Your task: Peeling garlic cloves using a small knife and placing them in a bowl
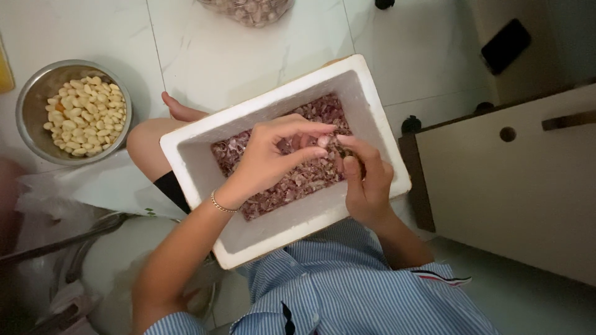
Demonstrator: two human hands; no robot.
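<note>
Two hands meet over a white foam box [372, 105] that rests on the person's lap, above a blue striped shirt [347, 279]. The left hand [273, 155], a thin bracelet [222, 205] at its wrist, pinches a small pale garlic clove [323, 141] between thumb and fingertips. The right hand [366, 183] is curled narrow just beside it, fingers closed on something small and dark that touches the clove; what exactly it is, I cannot tell. Both hands hover just above the box's floor, which is covered with a layer of purplish garlic skins [298, 177]. On the white tiled floor [205, 56] to the left, well apart from the box, stands a steel bowl [31, 111] heaped with peeled cloves [87, 115]. A clear container [251, 9] of unpeeled pieces sits at the top edge. A pale cabinet [515, 180] stands to the right.
</note>
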